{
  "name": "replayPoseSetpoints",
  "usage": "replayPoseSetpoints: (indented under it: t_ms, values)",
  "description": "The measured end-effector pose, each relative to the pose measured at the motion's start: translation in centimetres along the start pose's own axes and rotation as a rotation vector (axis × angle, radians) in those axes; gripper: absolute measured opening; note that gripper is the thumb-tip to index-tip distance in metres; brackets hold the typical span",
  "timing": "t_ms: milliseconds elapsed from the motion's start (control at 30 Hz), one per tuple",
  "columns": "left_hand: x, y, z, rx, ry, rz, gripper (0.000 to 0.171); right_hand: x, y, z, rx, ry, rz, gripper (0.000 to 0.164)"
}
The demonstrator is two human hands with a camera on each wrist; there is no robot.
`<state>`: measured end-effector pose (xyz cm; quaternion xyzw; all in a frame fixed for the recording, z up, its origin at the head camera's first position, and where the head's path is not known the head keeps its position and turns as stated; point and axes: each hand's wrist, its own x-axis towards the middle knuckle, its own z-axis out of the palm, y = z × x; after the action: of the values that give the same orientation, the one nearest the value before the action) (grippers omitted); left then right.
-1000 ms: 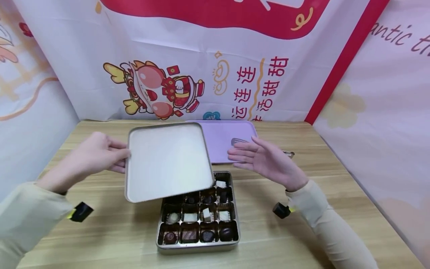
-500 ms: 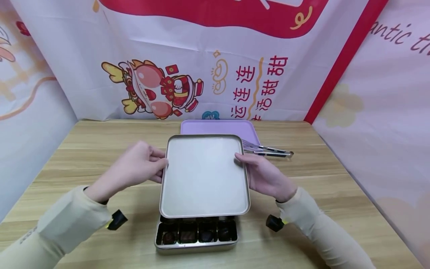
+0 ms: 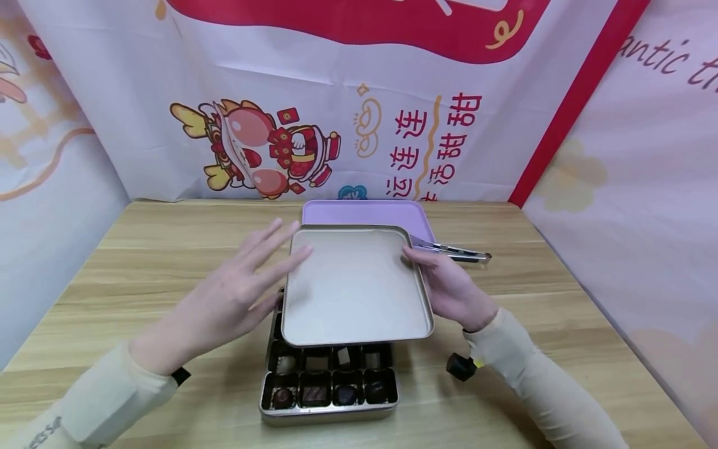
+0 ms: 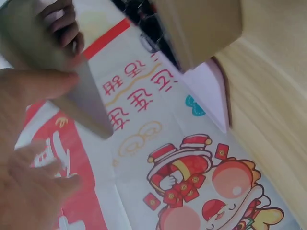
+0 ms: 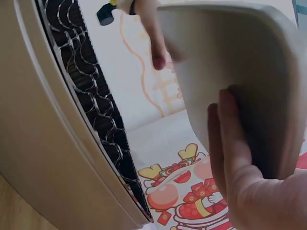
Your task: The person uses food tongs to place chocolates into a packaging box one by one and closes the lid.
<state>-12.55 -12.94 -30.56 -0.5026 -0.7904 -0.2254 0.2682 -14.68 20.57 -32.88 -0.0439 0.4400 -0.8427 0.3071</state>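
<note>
A square metal lid [image 3: 359, 287], pale inside with a low rim, is held over a tin of chocolates [image 3: 328, 415]. My right hand [image 3: 451, 293] grips its right edge, thumb on the inner face; in the right wrist view the fingers [image 5: 235, 139] lie along the other face of the lid [image 5: 211, 52]. At the left edge my left hand [image 3: 230, 293] has its fingers spread and straight, the tips overlapping the lid in the head view. Chocolates sit in black compartments in the tin's front rows; the lid hides most of the back rows.
Behind the lid, a purple tray [image 3: 364, 212] lies at the back of the wooden table [image 3: 185, 240]. Metal tongs [image 3: 460, 254] rest partly on it, their handle end sticking out to the right. A printed cloth [image 3: 314, 68] hangs behind the table.
The lid, at first tilted in my left hand, has come right over the tin. My right hand has taken hold of its right edge, and my left fingers have let go and spread.
</note>
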Motion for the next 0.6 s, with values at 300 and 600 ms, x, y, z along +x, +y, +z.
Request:
replayPoseSetpoints:
  t_ms: [300,600]
  values:
    - [1.1,1.5,0.7,0.066,0.065,0.202,0.038,-0.4,-0.2,0.3,-0.065,0.000,0.024,0.041]
    - [1.1,1.0,0.1,0.046,0.124,0.101,0.035,-1.1,-2.4,0.9,-0.949,-0.022,-0.607,0.050]
